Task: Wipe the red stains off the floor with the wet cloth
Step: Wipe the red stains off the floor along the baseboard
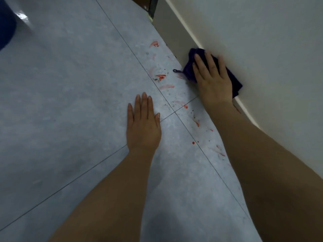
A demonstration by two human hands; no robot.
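Several red stains (pixel 161 76) remain on the floor (pixel 70 102); my right hand (pixel 212 79) presses the cloth (pixel 190 74) flat-palmed beside the wall (pixel 262 41), left hand (pixel 143 126) braced, empty. Next I should sweep leftward.

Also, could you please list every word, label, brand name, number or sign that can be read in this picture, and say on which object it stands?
None: no readable text appears anywhere in this view.
The dark purple cloth under the right hand has a small loop but no visible label.
The grey floor tiles, the red stains, the white wall and the left hand carry no writing.
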